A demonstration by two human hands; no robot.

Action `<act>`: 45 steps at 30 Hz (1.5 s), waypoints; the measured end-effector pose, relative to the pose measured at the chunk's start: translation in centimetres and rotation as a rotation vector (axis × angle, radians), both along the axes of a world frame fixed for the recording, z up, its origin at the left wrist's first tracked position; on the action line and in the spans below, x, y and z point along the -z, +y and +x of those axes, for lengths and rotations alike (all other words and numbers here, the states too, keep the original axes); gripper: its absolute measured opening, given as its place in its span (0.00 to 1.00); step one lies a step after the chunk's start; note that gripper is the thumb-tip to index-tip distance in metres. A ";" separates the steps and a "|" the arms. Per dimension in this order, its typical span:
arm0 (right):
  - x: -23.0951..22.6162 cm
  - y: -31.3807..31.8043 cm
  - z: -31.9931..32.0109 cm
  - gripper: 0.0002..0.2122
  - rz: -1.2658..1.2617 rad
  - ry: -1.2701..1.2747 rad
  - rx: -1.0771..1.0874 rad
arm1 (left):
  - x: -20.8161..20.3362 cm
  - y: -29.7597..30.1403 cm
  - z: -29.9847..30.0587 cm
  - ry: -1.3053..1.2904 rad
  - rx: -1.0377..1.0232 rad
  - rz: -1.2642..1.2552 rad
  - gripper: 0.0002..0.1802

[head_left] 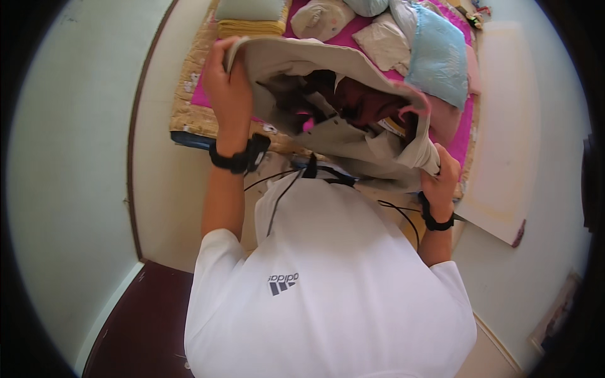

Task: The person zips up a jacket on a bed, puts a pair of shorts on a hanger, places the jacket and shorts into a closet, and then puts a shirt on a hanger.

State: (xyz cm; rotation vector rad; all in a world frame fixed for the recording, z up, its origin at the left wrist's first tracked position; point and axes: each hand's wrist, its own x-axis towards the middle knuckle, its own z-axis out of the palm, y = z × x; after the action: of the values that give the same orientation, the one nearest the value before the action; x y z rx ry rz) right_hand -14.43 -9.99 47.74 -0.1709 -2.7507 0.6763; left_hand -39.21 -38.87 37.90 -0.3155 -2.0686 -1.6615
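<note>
A beige cloth piece (318,53) hangs stretched between my two hands, its edges spread around a wide opening. Dark red and black parts show within the opening, and whether they are lining or contents I cannot tell. My left hand (225,88) is closed on the cloth's upper left corner, thumb along the edge. At its lower right corner my right hand (441,173) grips the cloth, with the fingers partly hidden. I cannot make out whether the piece is a bag or a garment.
Beyond the cloth is a magenta sheet (200,94) over a patterned mattress (184,116). On it lie folded yellow cloths (252,28), plastic-wrapped white bundles (384,41) and a light blue bundle (438,66). A white board (504,138) stands right; black cables (287,195) hang before my shirt.
</note>
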 end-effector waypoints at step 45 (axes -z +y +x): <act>3.7 0.5 1.0 0.18 -0.064 0.287 -0.155 | -1.4 -5.5 -0.2 0.446 0.729 -0.740 0.16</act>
State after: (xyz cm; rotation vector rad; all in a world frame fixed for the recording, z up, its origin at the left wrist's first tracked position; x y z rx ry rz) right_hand -13.41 -9.53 44.02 0.1184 -2.4858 0.7648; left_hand -39.46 -44.39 39.26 -1.6680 -2.2352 -0.8914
